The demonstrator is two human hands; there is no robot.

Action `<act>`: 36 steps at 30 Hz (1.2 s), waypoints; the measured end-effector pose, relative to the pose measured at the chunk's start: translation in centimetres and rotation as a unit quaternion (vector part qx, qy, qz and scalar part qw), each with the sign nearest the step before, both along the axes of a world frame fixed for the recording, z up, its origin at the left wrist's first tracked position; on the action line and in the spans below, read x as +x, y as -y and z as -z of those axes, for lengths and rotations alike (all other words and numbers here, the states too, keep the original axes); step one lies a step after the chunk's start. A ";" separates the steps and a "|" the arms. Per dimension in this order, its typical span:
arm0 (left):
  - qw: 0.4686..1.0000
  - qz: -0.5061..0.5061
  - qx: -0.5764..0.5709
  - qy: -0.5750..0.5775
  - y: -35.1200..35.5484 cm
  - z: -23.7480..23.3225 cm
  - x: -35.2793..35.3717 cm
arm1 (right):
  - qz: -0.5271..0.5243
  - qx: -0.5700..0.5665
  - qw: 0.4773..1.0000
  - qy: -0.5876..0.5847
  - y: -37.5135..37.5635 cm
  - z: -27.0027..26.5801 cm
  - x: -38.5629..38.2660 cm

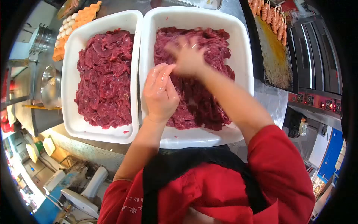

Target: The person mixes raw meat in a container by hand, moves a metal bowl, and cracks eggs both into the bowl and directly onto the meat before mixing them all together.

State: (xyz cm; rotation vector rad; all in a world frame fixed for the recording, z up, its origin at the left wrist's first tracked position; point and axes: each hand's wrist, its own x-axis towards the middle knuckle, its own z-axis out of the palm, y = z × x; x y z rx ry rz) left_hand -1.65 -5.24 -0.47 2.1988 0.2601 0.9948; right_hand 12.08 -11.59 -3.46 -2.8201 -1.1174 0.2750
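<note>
Sliced raw red meat lies spread in the right-hand white tub. My right hand is over the far part of this meat, its fingers spread and blurred by motion. Close beside it, above the tub's left side, my left hand is closed, with wet, shiny fingers curled together. I cannot tell whether anything is inside those fingers. To the left, a second white tub holds another heap of sliced meat, and neither hand is in it.
Eggs sit by an orange egg tray at the far left, near a metal bowl. On the right is a griddle with skewered sausages at its far end. A metal tray is behind the tubs.
</note>
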 end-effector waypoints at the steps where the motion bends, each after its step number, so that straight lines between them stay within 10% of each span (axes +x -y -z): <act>1: 1.000 0.007 -0.001 -0.005 0.1 -0.2 0.0 | -0.088 0.041 0.994 -0.040 1.2 -0.3 -3.5; 5: 0.999 0.018 -0.041 -0.018 0.1 -0.3 -0.1 | -0.355 -0.083 0.914 -0.177 11.7 -2.2 -6.0; 7: 0.999 0.017 -0.042 -0.018 0.0 -0.1 0.0 | -0.297 -0.258 0.914 -0.098 12.0 -3.4 -1.7; 11: 1.000 0.020 -0.005 -0.019 0.5 0.1 0.1 | 0.115 -0.018 0.990 -0.082 3.2 -0.6 5.9; 13: 1.000 0.013 0.005 -0.023 0.1 -0.1 0.4 | -0.035 -0.063 0.997 0.019 0.0 -0.3 -0.4; 17: 0.999 0.006 -0.035 -0.033 0.2 0.3 -0.2 | -0.331 -0.018 0.928 -0.167 7.6 -0.6 -9.4; 21: 1.000 -0.001 -0.024 -0.009 0.0 0.0 0.0 | -0.328 -0.232 0.914 -0.064 9.7 -3.4 -1.3; 25: 1.000 0.007 0.000 -0.025 0.2 0.5 -0.4 | 0.049 -0.022 0.999 -0.004 2.2 1.2 2.8; 29: 0.999 0.004 -0.052 -0.006 -0.1 0.8 0.2 | -0.224 0.108 0.968 0.023 5.0 1.9 -10.3; 31: 0.999 0.009 -0.035 -0.006 -0.1 0.9 0.0 | -0.396 -0.018 0.900 -0.181 9.9 1.2 -9.4; 36: 0.999 -0.004 -0.038 0.019 -0.1 0.8 0.1 | -0.230 -0.238 0.942 0.057 8.6 -3.4 -3.6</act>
